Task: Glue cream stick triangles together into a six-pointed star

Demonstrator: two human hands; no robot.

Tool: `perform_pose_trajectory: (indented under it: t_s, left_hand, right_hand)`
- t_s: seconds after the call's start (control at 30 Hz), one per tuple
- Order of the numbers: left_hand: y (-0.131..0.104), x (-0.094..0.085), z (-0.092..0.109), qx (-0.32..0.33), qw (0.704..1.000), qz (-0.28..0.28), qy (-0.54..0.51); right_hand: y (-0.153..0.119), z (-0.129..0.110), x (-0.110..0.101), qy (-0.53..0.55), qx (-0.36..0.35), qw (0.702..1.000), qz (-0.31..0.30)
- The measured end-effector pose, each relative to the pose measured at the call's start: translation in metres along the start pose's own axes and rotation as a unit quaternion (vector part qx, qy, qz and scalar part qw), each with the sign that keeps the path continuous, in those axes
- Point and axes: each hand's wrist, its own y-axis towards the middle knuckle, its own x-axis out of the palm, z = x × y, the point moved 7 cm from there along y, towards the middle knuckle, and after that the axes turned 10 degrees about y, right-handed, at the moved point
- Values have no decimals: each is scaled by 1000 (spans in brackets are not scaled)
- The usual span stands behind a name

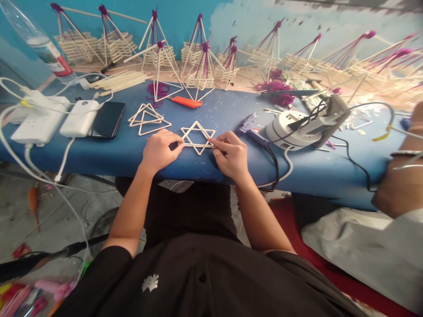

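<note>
1. Room: a blue wall (185, 8) with pale patches rises behind the work area.
2. Surface: blue-covered surface (185, 166), wood-toned along the rear.
3. Rear row: stick frames (200, 81) with purple tops; these occupy the back edge.
4. Far right: another person's arm (395, 171), at the surface edge.
5. Right side: round white power tower (287, 127), cables attached.
6. Left side: bottle (53, 57), white power strip (36, 121), power bank (79, 118), phone (109, 121).
7. Hands: left hand (161, 150) pinches the left corner of the stick star (198, 145); right hand (231, 154) pinches its right corner. The star is at the front centre.
8. Nearby obstructions: glue gun (251, 131) beyond the right hand; stick triangles (150, 120) beyond the left.
9. Behind the star: orange cutter (187, 102).
</note>
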Motion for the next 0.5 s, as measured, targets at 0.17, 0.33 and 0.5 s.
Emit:
perform_pose_trajectory:
  t_s: [0.17,0.33,0.5]
  left_hand:
    - [0,0,-1,2,1000,6,-3]
    - [0,0,-1,7,1000,8,-2]
    - [0,0,-1,8,1000,8,2]
  right_hand:
    - [-1,-1,4,-20,-19,1000,-15]
    - [-2,-3,2,-20,-36,999,1]
    - [-2,-5,2,-20,-43,999,4]
